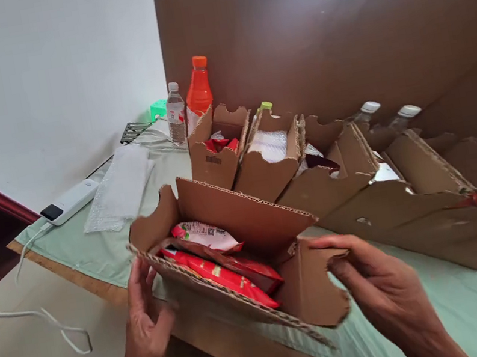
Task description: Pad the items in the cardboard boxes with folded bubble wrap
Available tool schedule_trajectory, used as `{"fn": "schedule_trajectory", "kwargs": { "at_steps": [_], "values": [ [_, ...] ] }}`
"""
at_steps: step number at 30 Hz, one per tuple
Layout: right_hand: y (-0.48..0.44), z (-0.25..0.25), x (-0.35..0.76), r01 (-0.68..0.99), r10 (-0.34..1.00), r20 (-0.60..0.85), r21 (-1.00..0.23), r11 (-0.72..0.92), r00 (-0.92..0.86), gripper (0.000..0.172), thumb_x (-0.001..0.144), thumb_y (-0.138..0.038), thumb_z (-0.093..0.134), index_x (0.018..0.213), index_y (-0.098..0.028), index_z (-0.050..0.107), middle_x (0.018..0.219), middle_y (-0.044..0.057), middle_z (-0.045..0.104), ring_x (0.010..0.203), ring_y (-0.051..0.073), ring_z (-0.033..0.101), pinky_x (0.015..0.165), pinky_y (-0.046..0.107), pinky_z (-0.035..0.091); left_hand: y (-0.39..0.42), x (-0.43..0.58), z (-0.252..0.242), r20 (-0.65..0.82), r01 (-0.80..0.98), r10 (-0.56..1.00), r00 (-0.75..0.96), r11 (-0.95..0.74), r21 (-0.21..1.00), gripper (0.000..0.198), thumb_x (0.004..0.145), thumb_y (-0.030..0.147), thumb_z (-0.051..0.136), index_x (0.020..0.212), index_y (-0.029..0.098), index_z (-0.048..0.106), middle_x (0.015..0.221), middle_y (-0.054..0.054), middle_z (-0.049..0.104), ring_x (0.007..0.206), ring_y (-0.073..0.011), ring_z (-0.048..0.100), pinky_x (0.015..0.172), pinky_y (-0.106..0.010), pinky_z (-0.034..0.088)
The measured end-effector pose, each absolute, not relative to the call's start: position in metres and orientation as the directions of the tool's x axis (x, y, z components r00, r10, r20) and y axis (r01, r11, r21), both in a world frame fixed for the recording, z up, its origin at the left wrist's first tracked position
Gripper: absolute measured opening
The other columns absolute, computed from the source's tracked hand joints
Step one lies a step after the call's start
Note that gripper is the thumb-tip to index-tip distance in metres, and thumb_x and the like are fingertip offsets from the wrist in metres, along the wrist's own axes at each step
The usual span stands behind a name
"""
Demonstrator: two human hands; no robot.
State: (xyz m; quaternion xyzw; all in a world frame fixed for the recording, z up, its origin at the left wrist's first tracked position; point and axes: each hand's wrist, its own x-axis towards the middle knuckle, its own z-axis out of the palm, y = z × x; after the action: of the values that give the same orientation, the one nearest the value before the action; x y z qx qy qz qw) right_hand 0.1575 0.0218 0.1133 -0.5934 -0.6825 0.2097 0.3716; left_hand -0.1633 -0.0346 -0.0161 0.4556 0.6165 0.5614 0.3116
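An open-topped cardboard box (243,208) with notched end walls is tilted near the table's front edge. Inside lie several red snack packets (223,278) and a white-and-red packet (209,235) with printed text. My right hand (379,283) grips the right end wall at its cutout, thumb on one side and fingers on the other. At the box's near left corner, my left hand (146,322) presses its fingers against the outer wall; the fingertips are partly hidden by the cardboard.
A row of cardboard bins (262,186) holds packets and bubble wrap. Behind them stand a water bottle (176,114), an orange bottle (200,86) and a large cardboard panel (325,42). Bubble-wrap sheets (118,186) and a white cabled device (71,201) lie left on the green cloth (67,247).
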Motion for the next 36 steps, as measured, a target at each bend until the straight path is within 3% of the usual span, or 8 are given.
{"fn": "schedule_trajectory", "kwargs": {
  "at_steps": [4, 9, 14, 19, 22, 29, 33, 36],
  "values": [
    [-0.015, 0.083, 0.206, 0.574, 0.961, 0.22, -0.814, 0.087, 0.167, 0.057, 0.093, -0.056, 0.058, 0.143, -0.03, 0.059, 0.103, 0.012, 0.079, 0.088, 0.026, 0.077, 0.072, 0.035, 0.062, -0.046, -0.145, -0.016, 0.074, 0.303, 0.952, -0.296, 0.02, 0.953, 0.066, 0.088, 0.052, 0.068, 0.147, 0.026, 0.054, 0.137, -0.012, 0.068, 0.13, -0.0356, 0.064, 0.109, -0.05, 0.056],
    [-0.044, 0.046, 0.195, 0.64, 0.957, 0.213, -0.712, 0.289, -0.195, 0.077, 0.084, -0.072, 0.062, 0.148, -0.029, 0.057, 0.131, 0.017, 0.071, 0.115, 0.038, 0.071, 0.088, 0.048, 0.063, -0.039, -0.131, -0.007, 0.057, 0.268, 0.96, -0.275, 0.019, 0.963, 0.063, 0.086, 0.053, 0.069, 0.141, 0.024, 0.056, 0.127, -0.012, 0.071, 0.122, -0.0333, 0.068, 0.104, -0.047, 0.058],
    [-0.015, 0.036, 0.179, 0.721, 0.943, 0.32, -0.631, 0.286, -0.094, 0.055, 0.092, -0.055, 0.058, 0.136, -0.022, 0.063, 0.115, 0.018, 0.073, 0.11, 0.037, 0.07, 0.088, 0.051, 0.06, 0.006, -0.104, 0.004, 0.126, 0.223, 0.977, -0.171, -0.086, 0.971, 0.056, 0.085, 0.036, 0.067, 0.137, 0.022, 0.052, 0.134, -0.011, 0.067, 0.127, -0.029, 0.065, 0.106, -0.043, 0.055],
    [0.016, 0.036, 0.197, 0.748, 0.936, 0.341, -0.642, 0.169, 0.081, 0.041, 0.091, -0.054, 0.059, 0.114, -0.021, 0.063, 0.097, 0.013, 0.073, 0.083, 0.03, 0.071, 0.07, 0.042, 0.06, 0.075, -0.073, 0.013, 0.241, 0.277, 0.97, 0.019, -0.237, 0.931, 0.053, 0.087, 0.036, 0.059, 0.136, 0.018, 0.051, 0.13, -0.013, 0.068, 0.119, -0.0261, 0.067, 0.104, -0.043, 0.055],
    [0.014, 0.024, 0.206, 0.742, 0.953, 0.27, -0.666, 0.08, 0.139, 0.037, 0.091, -0.052, 0.057, 0.112, -0.022, 0.061, 0.102, 0.012, 0.075, 0.077, 0.026, 0.072, 0.06, 0.037, 0.058, 0.088, -0.07, 0.01, 0.251, 0.326, 0.967, 0.038, -0.25, 0.912, 0.059, 0.088, 0.036, 0.057, 0.143, 0.019, 0.049, 0.137, -0.013, 0.066, 0.122, -0.0254, 0.065, 0.104, -0.043, 0.054],
    [-0.01, -0.024, 0.227, 0.779, 0.969, 0.24, -0.618, 0.108, 0.056, 0.045, 0.089, -0.051, 0.057, 0.123, -0.023, 0.067, 0.126, 0.014, 0.075, 0.116, 0.033, 0.072, 0.093, 0.05, 0.06, 0.071, -0.153, 0.003, 0.285, 0.659, 0.942, -0.175, -0.104, 0.745, 0.047, 0.083, 0.035, 0.06, 0.127, 0.021, 0.066, 0.148, -0.014, 0.059, 0.14, -0.0332, 0.052, 0.118, -0.054, 0.04],
    [-0.005, -0.034, 0.234, 0.791, 0.979, 0.192, -0.608, 0.063, 0.07, 0.047, 0.089, -0.054, 0.057, 0.123, -0.023, 0.067, 0.127, 0.012, 0.075, 0.116, 0.033, 0.072, 0.089, 0.047, 0.062, 0.088, -0.219, 0.014, 0.33, 0.78, 0.869, -0.367, 0.095, 0.618, 0.047, 0.08, 0.03, 0.06, 0.126, 0.019, 0.066, 0.152, -0.018, 0.052, 0.149, -0.0398, 0.037, 0.124, -0.061, 0.025],
    [-0.003, -0.035, 0.235, 0.799, 0.978, 0.176, -0.601, 0.021, 0.107, 0.047, 0.087, -0.056, 0.059, 0.119, -0.024, 0.068, 0.12, 0.012, 0.077, 0.108, 0.033, 0.074, 0.082, 0.046, 0.064, 0.107, -0.246, 0.016, 0.337, 0.804, 0.832, -0.44, 0.197, 0.561, 0.052, 0.079, 0.033, 0.065, 0.128, 0.017, 0.065, 0.155, -0.022, 0.047, 0.15, -0.0456, 0.031, 0.12, -0.067, 0.025]
  ]
}}
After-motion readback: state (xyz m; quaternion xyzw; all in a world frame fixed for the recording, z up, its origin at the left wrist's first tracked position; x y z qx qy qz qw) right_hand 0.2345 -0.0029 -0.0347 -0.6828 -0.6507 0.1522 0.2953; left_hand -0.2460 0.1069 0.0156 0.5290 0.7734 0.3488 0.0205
